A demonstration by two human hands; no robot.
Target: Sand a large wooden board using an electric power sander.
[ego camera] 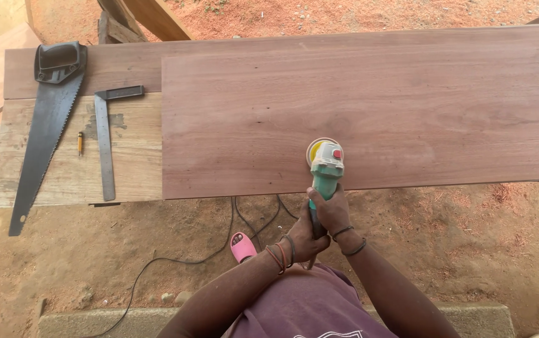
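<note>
A green angle grinder with a sanding disc (325, 164) rests on the near edge of a wide reddish-brown plank (407, 106). My right hand (332, 210) wraps the green body of the tool from behind. My left hand (304, 236) grips the dark rear handle just below it. Both wrists wear thin bands. The tool's black cable (175, 258) trails down across the sandy ground to the left.
A handsaw (45, 128), a steel try square (105, 138) and a small pencil (80, 143) lie on the pale worn bench top (132, 169) at the left. A pink sandal (242, 246) shows below the bench. A concrete kerb (94, 319) runs along the bottom.
</note>
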